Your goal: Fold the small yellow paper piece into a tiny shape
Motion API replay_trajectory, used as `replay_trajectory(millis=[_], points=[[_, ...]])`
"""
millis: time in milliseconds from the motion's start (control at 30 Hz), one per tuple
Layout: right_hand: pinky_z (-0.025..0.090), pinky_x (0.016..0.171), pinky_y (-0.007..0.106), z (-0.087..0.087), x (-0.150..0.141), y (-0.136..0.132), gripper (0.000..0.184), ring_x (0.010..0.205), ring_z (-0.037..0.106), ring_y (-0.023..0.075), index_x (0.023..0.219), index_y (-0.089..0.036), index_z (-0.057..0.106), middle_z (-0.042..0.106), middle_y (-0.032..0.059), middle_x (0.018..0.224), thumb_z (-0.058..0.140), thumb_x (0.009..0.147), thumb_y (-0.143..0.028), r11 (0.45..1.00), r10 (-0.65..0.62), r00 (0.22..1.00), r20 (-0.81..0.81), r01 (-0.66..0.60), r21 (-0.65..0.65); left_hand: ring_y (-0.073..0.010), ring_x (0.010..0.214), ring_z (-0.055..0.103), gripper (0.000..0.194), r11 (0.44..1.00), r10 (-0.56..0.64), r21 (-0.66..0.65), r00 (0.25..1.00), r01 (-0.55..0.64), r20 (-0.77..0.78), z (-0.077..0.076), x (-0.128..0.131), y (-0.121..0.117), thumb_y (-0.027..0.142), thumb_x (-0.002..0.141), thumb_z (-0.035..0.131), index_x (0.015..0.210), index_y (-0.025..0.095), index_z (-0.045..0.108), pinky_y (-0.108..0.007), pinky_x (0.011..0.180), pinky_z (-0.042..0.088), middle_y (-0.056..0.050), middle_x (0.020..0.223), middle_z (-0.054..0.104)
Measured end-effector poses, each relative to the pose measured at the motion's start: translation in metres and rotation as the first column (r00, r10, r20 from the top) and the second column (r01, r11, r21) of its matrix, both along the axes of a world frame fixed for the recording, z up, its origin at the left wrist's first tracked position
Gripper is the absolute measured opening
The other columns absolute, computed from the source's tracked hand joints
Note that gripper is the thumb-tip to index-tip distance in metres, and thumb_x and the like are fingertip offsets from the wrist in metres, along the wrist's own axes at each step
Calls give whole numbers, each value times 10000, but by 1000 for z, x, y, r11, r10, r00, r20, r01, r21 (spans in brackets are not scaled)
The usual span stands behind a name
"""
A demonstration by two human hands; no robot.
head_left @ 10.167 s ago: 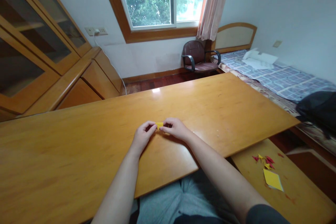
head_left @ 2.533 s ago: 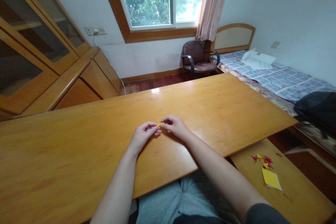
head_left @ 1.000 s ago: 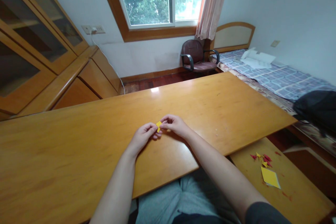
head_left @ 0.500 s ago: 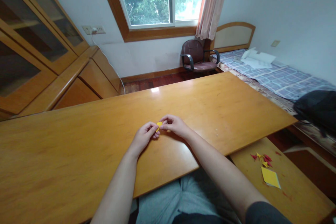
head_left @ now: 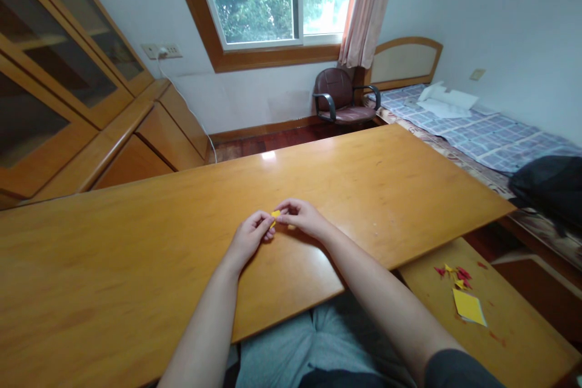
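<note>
A small folded piece of yellow paper (head_left: 275, 214) is pinched between both my hands just above the wooden table (head_left: 136, 242). My left hand (head_left: 249, 236) grips its left end with thumb and fingertips pressed together. My right hand (head_left: 302, 217) holds the right end, fingers curled over it. Most of the paper is hidden by my fingers. Both wrists rest near the table top, at its middle.
A lower wooden bench (head_left: 509, 327) at the right carries a yellow paper sheet (head_left: 470, 307) and several small red and yellow folded pieces (head_left: 455, 274). Beyond the table stand a brown armchair (head_left: 339, 97), a bed (head_left: 482, 133) with a black bag (head_left: 548, 185), and cabinets (head_left: 68, 103) at left.
The yellow paper has become smaller and more tightly folded between my fingers over the frames. Both hands have stayed at the same place on the table.
</note>
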State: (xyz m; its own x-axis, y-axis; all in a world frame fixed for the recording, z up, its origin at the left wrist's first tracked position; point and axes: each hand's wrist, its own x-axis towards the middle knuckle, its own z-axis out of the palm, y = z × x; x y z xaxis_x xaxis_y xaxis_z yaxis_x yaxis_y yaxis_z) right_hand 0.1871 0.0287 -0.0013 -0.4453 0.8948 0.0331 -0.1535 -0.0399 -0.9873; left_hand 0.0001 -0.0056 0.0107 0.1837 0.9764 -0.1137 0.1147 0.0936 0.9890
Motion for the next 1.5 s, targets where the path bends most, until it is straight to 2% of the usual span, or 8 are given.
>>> replay_trajectory(millis=[333,700,1333,1500], points=[[416,628,234,-2,1,1,382,688,580,108,974,-163,679,660,-8,795,808,699,-395,1000,-14,1000,-11,14,-21,-118,556,581,422,999,-35,-26,999,34,-13,1,-1,1,582,776,695,802,169,618,-230,564,454,-1,632,652],[441,662,248,2,3,-1,373,697,582,113,915,-161,680,652,-13,763,824,668,-401,998,-45,998,-45,44,-37,-149,616,640,379,989,-132,-66,991,133,19,5,-5,2,531,814,675,825,152,680,-257,599,489,-82,780,741],[455,675,251,0,1,0,357,703,607,113,945,-156,675,663,-7,790,810,693,-370,999,-20,998,-55,18,-45,-130,610,613,390,995,-91,-36,996,90,-6,-1,-3,1,548,817,674,827,159,650,-243,601,476,-39,706,697],[428,613,226,-2,1,2,355,662,579,103,910,-158,663,651,-14,759,809,696,-400,999,-34,999,-9,34,-22,-125,619,607,387,995,-92,-37,996,91,-19,-1,-3,1,543,831,659,831,156,641,-241,615,478,-33,711,692]])
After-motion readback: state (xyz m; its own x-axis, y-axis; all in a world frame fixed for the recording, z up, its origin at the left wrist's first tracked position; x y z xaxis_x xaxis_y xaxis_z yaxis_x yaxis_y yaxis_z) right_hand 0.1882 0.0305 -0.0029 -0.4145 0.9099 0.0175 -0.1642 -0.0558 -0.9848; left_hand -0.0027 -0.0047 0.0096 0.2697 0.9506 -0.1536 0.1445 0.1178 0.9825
